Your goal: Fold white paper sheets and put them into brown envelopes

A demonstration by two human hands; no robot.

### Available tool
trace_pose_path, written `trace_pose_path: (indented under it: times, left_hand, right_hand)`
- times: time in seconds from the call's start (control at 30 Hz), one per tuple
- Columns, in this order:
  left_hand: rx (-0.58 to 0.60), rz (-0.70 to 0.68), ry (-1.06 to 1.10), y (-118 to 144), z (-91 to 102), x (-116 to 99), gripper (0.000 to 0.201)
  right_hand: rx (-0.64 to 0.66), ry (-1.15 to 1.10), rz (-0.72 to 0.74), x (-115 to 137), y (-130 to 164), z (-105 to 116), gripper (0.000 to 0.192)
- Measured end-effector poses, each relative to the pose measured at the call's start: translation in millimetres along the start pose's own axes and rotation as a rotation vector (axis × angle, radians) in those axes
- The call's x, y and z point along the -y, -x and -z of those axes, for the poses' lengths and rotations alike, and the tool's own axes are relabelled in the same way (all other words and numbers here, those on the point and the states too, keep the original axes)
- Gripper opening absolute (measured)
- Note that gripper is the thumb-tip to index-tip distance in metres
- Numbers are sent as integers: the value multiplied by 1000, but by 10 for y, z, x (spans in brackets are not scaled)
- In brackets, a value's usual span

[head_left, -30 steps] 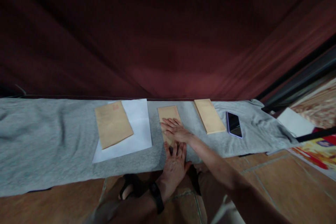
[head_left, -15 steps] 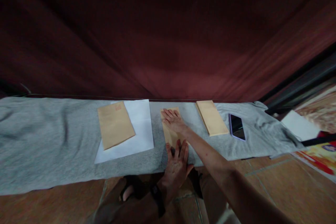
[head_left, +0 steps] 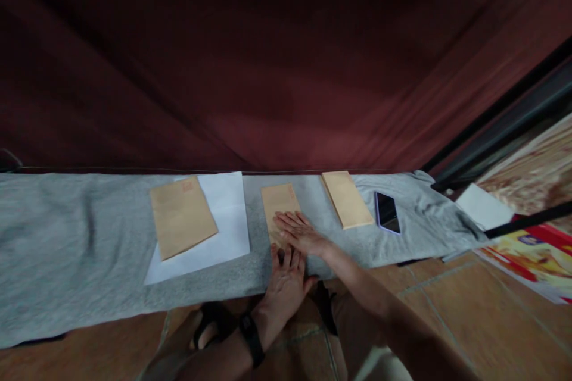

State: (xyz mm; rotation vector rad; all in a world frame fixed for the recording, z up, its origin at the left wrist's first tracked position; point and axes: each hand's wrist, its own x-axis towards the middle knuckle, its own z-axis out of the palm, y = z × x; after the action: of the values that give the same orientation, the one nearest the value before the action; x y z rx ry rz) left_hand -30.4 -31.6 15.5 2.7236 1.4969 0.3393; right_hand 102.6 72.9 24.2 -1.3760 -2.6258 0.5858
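While both hands (head_left: pixel 295 250) press flat, grip apart: three envelopes (head_left: pixel 279 208), one phone (head_left: pixel 386 212).

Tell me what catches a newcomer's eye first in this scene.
Both hands press flat on a tan envelope at the middle of the grey cloth: the right hand on the paper, the left hand at its near end. To the left, a second envelope lies on a white sheet; to the right lie a third envelope and a dark phone. A deep red curtain fills the back.
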Motion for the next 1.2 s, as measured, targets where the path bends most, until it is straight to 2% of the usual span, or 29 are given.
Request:
trace_pose_path:
  times: [0.17, 0.27, 0.37, 0.47, 0.53, 0.7, 0.83, 0.9, 1.07, 1.2]
  left_hand:
    - [-2, 42, -4, -7, 34, 64, 60]
    - [-9, 52, -14, 25, 43, 78, 61]
    - [-13, 66, -12, 52, 70, 100, 59]
    - [1, 90, 4, 34, 105, 175, 50]
    - [7, 132, 2, 8, 114, 239, 46]
    - [-6, 156, 23, -22, 91, 298, 42]
    - [-19, 145, -5, -36, 110, 290, 40]
    - [-25, 141, -2, -62, 146, 308, 37]
    - [-64, 156, 78, -158, 215, 410, 30]
    - [-124, 204, 157, -229, 202, 526, 30]
  right_hand:
    - [-50, -48, -44, 87, 347, -50, 49]
    - [-81, -93, -30, 60, 456, -91, 48]
    - [-204, -184, -31, -29, 458, -104, 41]
    - [-421, -258, -278, -127, 404, -91, 37]
    - [-485, -269, -439, -172, 367, -84, 36]
    - [-438, -344, -542, -208, 299, -92, 19]
    - [-399, -431, -562, -179, 278, -92, 5]
    - [-378, -474, -560, -135, 280, -93, 4]
    - [-300, -957, -592, -7, 271, -109, 16]
    - [-404, -1130, -541, -5, 241, -97, 15]
